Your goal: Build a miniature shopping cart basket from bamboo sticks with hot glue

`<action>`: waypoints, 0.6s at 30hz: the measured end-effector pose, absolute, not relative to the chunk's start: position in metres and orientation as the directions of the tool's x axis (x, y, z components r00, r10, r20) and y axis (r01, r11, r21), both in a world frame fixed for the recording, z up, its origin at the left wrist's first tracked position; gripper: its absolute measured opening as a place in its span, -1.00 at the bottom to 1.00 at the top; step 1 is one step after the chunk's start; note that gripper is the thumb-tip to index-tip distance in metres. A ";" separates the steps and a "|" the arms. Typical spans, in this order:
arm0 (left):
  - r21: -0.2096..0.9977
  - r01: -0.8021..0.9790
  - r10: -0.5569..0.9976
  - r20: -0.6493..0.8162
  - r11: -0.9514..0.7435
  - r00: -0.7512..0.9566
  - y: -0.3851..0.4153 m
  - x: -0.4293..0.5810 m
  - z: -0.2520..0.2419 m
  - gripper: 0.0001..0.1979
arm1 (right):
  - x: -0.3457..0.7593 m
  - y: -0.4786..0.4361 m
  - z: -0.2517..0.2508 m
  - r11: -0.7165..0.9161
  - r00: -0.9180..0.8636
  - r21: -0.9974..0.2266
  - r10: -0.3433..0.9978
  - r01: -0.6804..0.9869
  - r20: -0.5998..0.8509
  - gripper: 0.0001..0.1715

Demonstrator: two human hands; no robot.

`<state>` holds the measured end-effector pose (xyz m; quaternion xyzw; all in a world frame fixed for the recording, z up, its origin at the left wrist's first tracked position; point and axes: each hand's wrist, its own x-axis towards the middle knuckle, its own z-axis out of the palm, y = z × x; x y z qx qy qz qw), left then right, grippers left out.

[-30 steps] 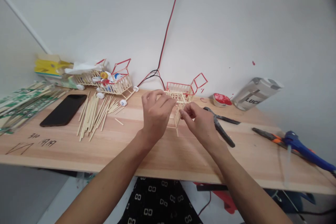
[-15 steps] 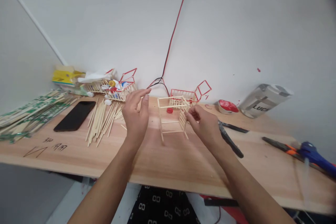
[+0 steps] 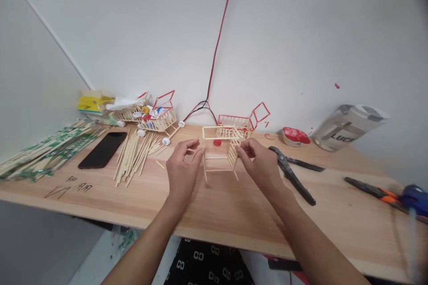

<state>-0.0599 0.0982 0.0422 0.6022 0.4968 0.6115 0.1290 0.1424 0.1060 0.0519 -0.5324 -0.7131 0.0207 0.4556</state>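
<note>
A small open frame of thin wooden sticks (image 3: 220, 170) stands on the table in front of me, with crossbars and a slatted right side. My right hand (image 3: 259, 158) pinches the slatted side between thumb and fingers. On the other side, my left hand (image 3: 183, 164) has thumb and fingertips closing on the left upright. Behind the frame lies a red bottle cap (image 3: 217, 142). A finished-looking miniature stick cart with red-painted edges (image 3: 234, 120) stands behind it, partly covered by the frame.
Loose sticks (image 3: 133, 156), a black phone (image 3: 103, 149) and packaged sticks (image 3: 50, 151) lie left. Little carts with caps (image 3: 163, 120) stand behind them. To the right are pliers (image 3: 290, 176), a red paint tub (image 3: 296, 136), a clear container (image 3: 347, 127) and a blue glue gun (image 3: 414, 198).
My left hand has moved right and down, from raised with fingers apart to the frame's left upright. My right hand stays at the slatted side. The view has shifted slightly.
</note>
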 end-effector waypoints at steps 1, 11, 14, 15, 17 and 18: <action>0.737 0.466 0.735 0.636 -0.489 -0.235 0.098 -0.058 0.042 -0.83 | 0.143 0.106 0.051 0.436 -0.020 -0.523 0.781 0.733 0.624 -0.82; 0.206 0.726 0.322 0.946 -0.656 0.022 0.100 -0.052 0.063 -0.78 | 0.143 0.103 0.047 0.452 -0.024 -0.562 0.793 0.693 0.608 -0.83; 0.080 0.765 0.286 0.948 -0.639 0.140 0.106 -0.047 0.071 -0.79 | 0.143 0.103 0.046 0.461 -0.025 -0.564 0.788 0.685 0.615 -0.83; 0.045 0.776 0.278 0.945 -0.630 0.171 0.107 -0.045 0.073 -0.80 | 0.143 0.103 0.046 0.462 -0.024 -0.564 0.787 0.685 0.616 -0.83; -0.019 0.788 0.261 0.939 -0.615 0.226 0.111 -0.041 0.075 -0.82 | 0.142 0.103 0.046 0.469 -0.028 -0.566 0.786 0.678 0.618 -0.83; -0.045 0.791 0.252 0.935 -0.610 0.248 0.112 -0.040 0.075 -0.84 | 0.142 0.103 0.046 0.475 -0.032 -0.567 0.784 0.672 0.619 -0.83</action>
